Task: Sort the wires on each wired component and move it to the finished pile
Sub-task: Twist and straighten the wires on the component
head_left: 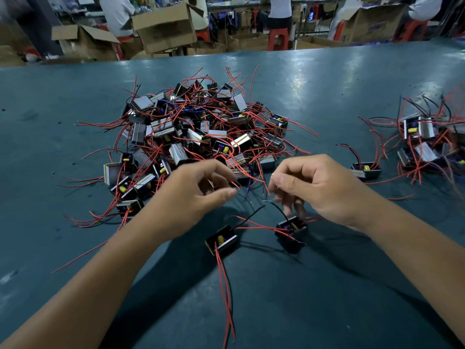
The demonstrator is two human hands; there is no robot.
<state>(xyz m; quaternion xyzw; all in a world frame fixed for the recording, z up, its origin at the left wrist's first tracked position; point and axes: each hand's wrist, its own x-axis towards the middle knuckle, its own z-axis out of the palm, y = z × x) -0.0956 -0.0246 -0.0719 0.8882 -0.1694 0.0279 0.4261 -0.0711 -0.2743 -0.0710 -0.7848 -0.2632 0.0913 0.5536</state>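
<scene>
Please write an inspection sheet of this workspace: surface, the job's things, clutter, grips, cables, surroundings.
Surface: teal table, glossy, some small marks.
Job's things: big unsorted pile at centre; smaller pile at right; single component beside it; two components near the hands, left one, right one.
Clutter: nothing seen.
Grips: left hand and right hand hover with curled fingers, apparently pinching thin wires; not certain.
Cables: red and black wires spread loose around each component.
Surroundings: cardboard boxes, red stool, people at benches.
</scene>
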